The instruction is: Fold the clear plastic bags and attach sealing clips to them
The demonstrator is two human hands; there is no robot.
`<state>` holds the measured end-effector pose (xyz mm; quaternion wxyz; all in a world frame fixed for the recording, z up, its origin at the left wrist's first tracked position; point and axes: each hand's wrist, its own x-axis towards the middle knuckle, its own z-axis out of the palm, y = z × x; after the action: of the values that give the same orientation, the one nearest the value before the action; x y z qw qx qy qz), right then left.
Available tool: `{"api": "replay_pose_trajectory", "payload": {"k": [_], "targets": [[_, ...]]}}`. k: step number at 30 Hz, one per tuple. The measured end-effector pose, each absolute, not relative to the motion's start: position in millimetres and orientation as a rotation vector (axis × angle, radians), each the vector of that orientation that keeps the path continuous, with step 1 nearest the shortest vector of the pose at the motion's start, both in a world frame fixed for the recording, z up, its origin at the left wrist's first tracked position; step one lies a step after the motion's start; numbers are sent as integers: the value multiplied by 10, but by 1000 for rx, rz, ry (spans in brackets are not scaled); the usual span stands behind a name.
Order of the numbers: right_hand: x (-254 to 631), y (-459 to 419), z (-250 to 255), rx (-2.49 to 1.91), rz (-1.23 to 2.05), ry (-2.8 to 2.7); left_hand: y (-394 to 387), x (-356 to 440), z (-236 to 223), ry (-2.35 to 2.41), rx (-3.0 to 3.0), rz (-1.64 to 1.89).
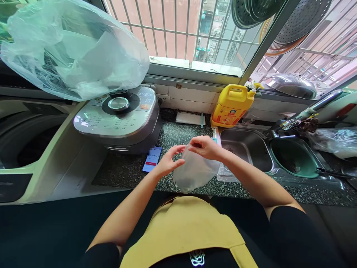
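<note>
A thin, translucent plastic bag point(195, 171) hangs over the speckled countertop point(122, 169) in front of my apron. My right hand point(205, 147) pinches it by its upper edge. My left hand point(169, 162) is at the bag's left side, thumb and fingers apart; its fingertips reach the top corner, and whether they touch it is unclear. Just left of that hand lies a phone point(152, 159) with a lit screen.
A grey rice cooker point(117, 115) stands at left, beneath a large, full plastic bag point(80, 52). Behind my hands is a white flat object point(190, 118). At right are a yellow jug point(232, 105), a steel sink point(248, 149), a green basin point(293, 156) and a faucet point(309, 111).
</note>
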<state>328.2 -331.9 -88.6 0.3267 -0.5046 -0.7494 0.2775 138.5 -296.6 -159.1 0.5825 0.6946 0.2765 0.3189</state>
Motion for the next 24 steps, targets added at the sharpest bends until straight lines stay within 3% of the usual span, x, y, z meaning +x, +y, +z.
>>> {"api": "replay_pose_trajectory", "payload": {"k": [6, 9, 15, 19, 24], "targets": [[3500, -3323, -939, -1160, 802, -1512, -2869, 1642, -1212, 668, 1451, 905], [3553, -3585, -1382, -1113, 780, -1190, -2818, 1587, -1207, 727, 1295, 1073], [2952, -3997, -2211, -1158, 1211, -1037, -2724, 1603, -1225, 754, 1222, 1160], [2805, -3876, -2183, -1273, 1045, -950, -2733, 1581, -1319, 755, 1201, 1140], [3090, -3852, -1922, -1449, 678, -1315, -2526, 1180, -1216, 561, 1172, 1010]]}}
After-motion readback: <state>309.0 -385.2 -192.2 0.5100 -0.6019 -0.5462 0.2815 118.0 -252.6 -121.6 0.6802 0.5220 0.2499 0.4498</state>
